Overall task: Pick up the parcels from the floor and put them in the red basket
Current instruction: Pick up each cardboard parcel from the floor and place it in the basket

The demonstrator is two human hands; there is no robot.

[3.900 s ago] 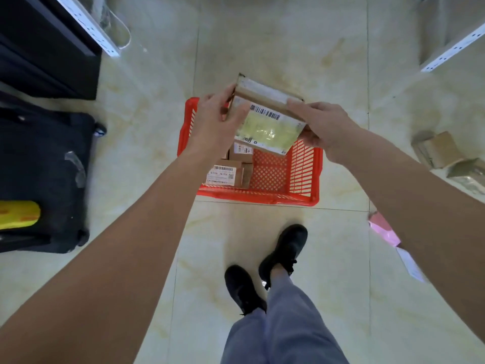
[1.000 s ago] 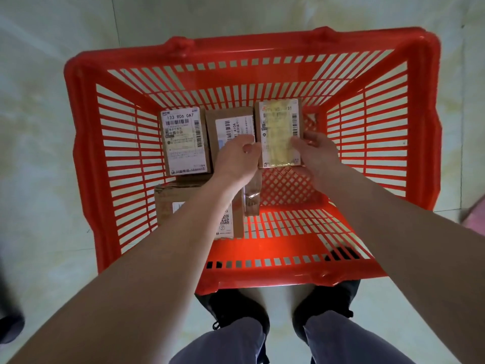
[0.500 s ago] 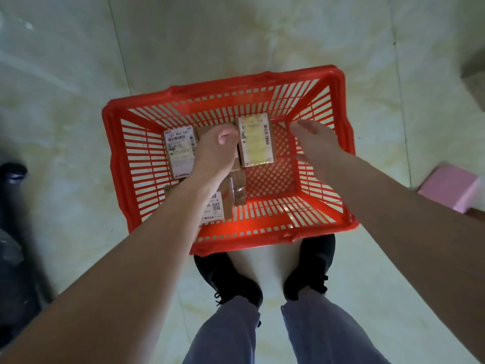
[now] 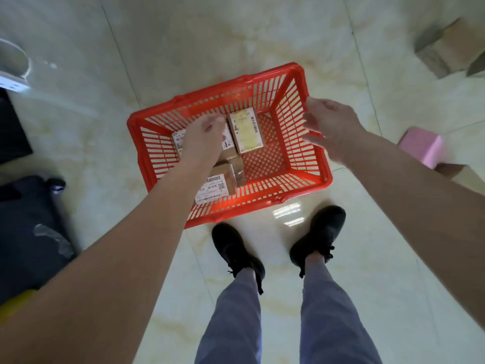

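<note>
Glossy pale marble-pattern floor tiles (image 4: pixel 262 35), viewed from above while standing. Red basket (image 4: pixel 307 106) sits on the floor just ahead of two black shoes (image 4: pixel 231 248).

Inside the basket: parcel with yellowish label (image 4: pixel 245 130) lies flat toward the far wall; a labelled parcel (image 4: pixel 177 139) lies near the left wall, mostly hidden by the wrist; a brown parcel with barcode label (image 4: pixel 216 186) lies nearer the front wall. A small taped box (image 4: pixel 237 169) sits between them.

Left hand (image 4: pixel 203 139) is above the basket interior, fingers loosely curled, holding nothing. Right hand (image 4: pixel 330 127) is over the basket's right rim, fingers relaxed and partly spread, empty; contact with the rim cannot be judged.

On the floor, well apart from the basket: cardboard box (image 4: pixel 451 48) at far right, pink parcel (image 4: pixel 422 147) to the right. Dark suitcase (image 4: pixel 29 232) at left, with something yellow (image 4: pixel 15 303) at its near edge.
</note>
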